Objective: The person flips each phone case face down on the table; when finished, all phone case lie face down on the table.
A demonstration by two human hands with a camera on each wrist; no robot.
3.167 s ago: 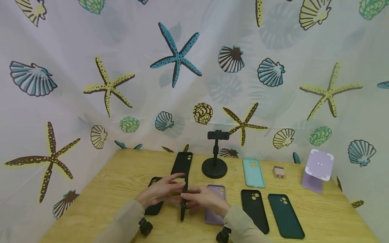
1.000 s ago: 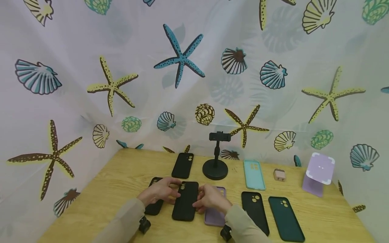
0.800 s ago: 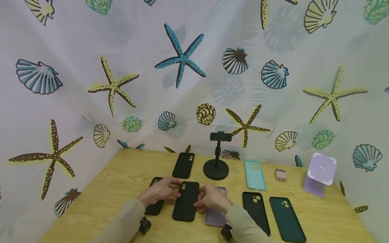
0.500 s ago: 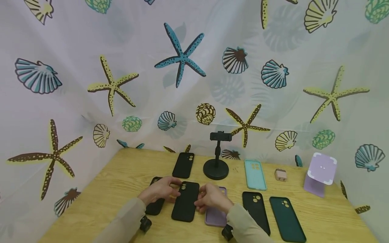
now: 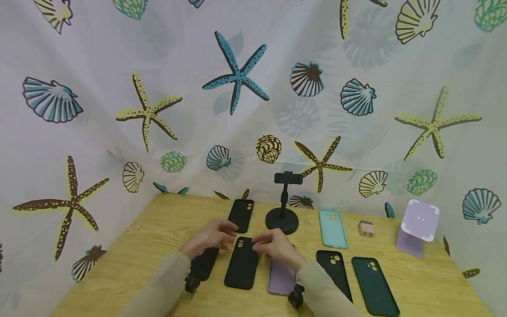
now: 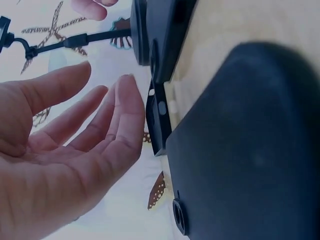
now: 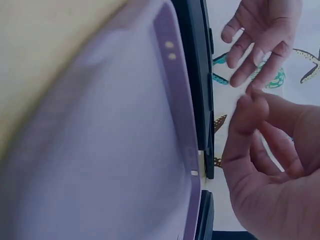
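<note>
Both hands hover over the table and hold nothing. My left hand, fingers loosely bent, is above the gap between two black phone cases; the left one is partly hidden by that hand and wrist. A middle black phone case lies flat on the table between the hands, its camera cutout at the far end. My right hand hangs over the middle case's right edge and the far end of a purple phone case. In the right wrist view, the right thumb and fingers curve loosely together.
Behind the hands lie another black phone case and a black phone stand. On the right are a turquoise case, a black case, a dark green case, a pink charger plug and a purple stand.
Earlier the hands held the middle black case on edge, then laid it flat, fingers at its sides. Since half a second ago both hands have lifted off it and moved slightly away from me.
</note>
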